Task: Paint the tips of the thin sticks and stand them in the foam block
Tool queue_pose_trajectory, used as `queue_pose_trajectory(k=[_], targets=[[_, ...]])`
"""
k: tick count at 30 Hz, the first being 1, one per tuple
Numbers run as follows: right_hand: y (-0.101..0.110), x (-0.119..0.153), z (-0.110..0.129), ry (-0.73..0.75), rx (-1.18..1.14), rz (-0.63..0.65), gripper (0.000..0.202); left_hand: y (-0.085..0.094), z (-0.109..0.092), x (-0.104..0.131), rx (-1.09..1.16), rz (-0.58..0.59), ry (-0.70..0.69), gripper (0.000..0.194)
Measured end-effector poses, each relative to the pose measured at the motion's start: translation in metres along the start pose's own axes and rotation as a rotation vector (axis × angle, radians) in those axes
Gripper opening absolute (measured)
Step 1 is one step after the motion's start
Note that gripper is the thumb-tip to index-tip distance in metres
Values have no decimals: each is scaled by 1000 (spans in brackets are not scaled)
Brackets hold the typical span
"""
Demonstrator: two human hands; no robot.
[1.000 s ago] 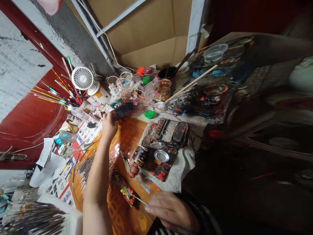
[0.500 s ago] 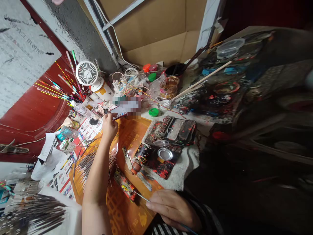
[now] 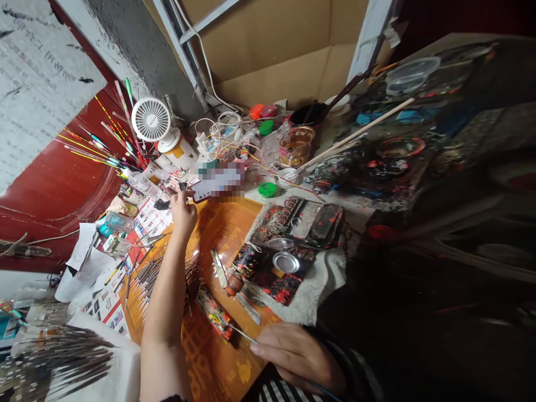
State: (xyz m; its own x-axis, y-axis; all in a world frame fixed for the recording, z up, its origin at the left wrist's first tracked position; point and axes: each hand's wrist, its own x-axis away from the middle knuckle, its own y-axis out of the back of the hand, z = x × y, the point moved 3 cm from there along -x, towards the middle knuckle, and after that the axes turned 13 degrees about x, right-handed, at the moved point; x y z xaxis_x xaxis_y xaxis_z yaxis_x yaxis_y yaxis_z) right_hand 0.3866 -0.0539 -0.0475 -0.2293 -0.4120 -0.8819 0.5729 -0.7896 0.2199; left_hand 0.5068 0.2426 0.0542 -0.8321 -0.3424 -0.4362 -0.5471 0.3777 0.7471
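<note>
My left hand (image 3: 183,212) reaches forward over the orange mat. Its fingers are curled beside the left end of a phone (image 3: 213,183), and whatever lies inside them is hidden. My right hand (image 3: 295,356) is closed round a thin paintbrush (image 3: 245,335), whose dark blue rear end shows below the palm. The brush's tip points at the near end of a paint-smeared block (image 3: 214,314), on or just above it. Under and beside my left forearm many thin sticks (image 3: 153,282) lie on the orange mat (image 3: 234,220).
Right of the mat are a paint-stained board with a metal lid (image 3: 286,262), and a utility knife (image 3: 218,268). Farther back stand a small white fan (image 3: 151,119), tangled cables, a cup of brown liquid (image 3: 296,146) and a green lid (image 3: 267,190). A foam holder (image 3: 125,363) with dark sticks fills the lower left.
My left hand has drawn back slightly to the left, off the phone's near edge. My right hand keeps its grip on the paintbrush, almost still. The view has shifted a little.
</note>
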Motion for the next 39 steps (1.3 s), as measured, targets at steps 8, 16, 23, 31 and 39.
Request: queue_pose_trajectory(k=[8,16,23,31,39], targets=[[-1,0,0,14,16,-3,39,-27,-21,5,-7,223,-98,54],[3,-5,1,9,41,-5,38,-27,-29,-6,192,118,-115,55],[2,-2,2,10,56,-47,38,-16,-16,0,121,57,-93,59],[1,-1,1,40,40,-50,39,-11,-8,3,115,22,-91,55],[-1,4,0,44,21,-29,39,-7,-7,10,166,6,-117,53]])
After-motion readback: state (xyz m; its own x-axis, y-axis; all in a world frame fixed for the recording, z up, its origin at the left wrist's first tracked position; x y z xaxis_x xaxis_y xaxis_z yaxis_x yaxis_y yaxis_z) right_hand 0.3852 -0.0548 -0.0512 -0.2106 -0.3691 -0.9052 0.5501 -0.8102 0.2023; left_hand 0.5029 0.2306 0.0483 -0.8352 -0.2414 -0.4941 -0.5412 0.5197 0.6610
